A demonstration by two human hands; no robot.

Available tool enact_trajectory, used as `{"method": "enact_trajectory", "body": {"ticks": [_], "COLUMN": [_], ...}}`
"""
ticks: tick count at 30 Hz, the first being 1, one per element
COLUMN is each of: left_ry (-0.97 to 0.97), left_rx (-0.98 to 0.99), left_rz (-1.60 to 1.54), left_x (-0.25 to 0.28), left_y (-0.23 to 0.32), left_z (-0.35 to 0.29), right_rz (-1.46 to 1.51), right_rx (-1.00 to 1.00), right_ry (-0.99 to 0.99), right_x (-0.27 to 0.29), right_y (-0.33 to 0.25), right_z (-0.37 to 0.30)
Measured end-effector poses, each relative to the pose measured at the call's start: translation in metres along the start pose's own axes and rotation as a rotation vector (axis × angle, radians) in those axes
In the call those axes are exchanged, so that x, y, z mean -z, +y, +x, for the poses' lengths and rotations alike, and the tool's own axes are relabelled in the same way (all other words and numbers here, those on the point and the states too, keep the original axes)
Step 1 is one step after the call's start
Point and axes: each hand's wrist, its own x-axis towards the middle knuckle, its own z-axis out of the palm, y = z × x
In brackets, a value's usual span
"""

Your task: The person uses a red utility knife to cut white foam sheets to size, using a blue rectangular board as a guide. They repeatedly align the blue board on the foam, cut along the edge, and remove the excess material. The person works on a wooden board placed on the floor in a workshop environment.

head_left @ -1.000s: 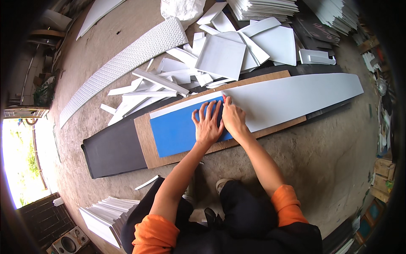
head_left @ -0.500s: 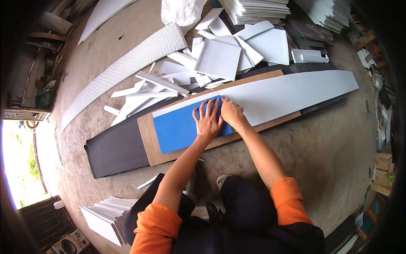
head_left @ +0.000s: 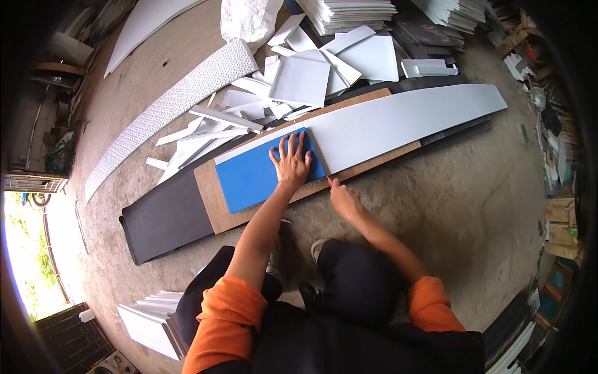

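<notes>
My left hand (head_left: 291, 163) lies flat with fingers spread on a blue rectangular board (head_left: 246, 184), near its right end. The blue board rests on a long white sheet (head_left: 405, 131), which shows as a strip along its far edge and extends to the right. Closed around a small red-handled knife (head_left: 330, 182), my right hand (head_left: 346, 201) is at the near right corner of the blue board. Most of the knife is hidden by the fingers. A thin dark line runs along the blue board's right edge. Beneath lies a brown wooden board (head_left: 213, 198).
A dark mat (head_left: 165, 218) lies under the wooden board on the concrete floor. White offcuts (head_left: 301, 81) are heaped beyond it, beside a long textured white strip (head_left: 171, 106). Stacked white sheets (head_left: 346, 14) stand at the back, another stack (head_left: 149, 327) near my left leg.
My right hand has drawn the knife toward me along the blue board's right edge, from the far corner to the near one. My left hand keeps pressing on the blue board.
</notes>
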Motion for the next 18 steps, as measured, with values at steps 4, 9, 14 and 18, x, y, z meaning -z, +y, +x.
{"method": "enact_trajectory", "body": {"ticks": [4,9,14,18], "left_ry": [0.014,0.042,0.007,-0.013], "left_rx": [-0.018,0.024,0.058,0.107], "left_rz": [0.008,-0.051,-0.192,-0.104], "left_x": [-0.002,-0.007,0.007,0.005], "left_y": [0.002,-0.005,0.045,0.021], "left_z": [0.004,-0.005,-0.009,-0.011], "right_rz": [-0.011,0.127,0.547,0.722], "right_rx": [0.011,-0.006,-0.154,-0.107], "right_ry": [0.077,0.047,0.179,0.127], "right_x": [-0.012,0.026,0.007,0.005], "right_y": [0.010,0.020,0.046,0.015], "right_z": [-0.016,-0.024,0.044,0.083]}}
